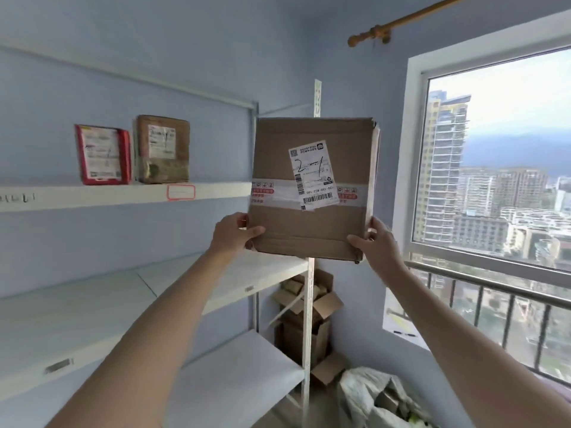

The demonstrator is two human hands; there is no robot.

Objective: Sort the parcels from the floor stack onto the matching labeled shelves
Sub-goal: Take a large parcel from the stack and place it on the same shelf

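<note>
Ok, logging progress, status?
Left hand and right hand grip brown cardboard parcel, raised at white shelf. Nothing blocking.

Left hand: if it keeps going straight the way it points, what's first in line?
The cardboard box it already grips; beyond it, probably the shelf post or the wall, though depth is unclear here.

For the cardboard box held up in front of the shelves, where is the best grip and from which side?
Take the cardboard box at its lower corners, one hand from each side, as the left hand and right hand do now. Its face looks too wide for one hand, so opposing grips with thumbs on the front probably keep it upright and the label readable.
</note>
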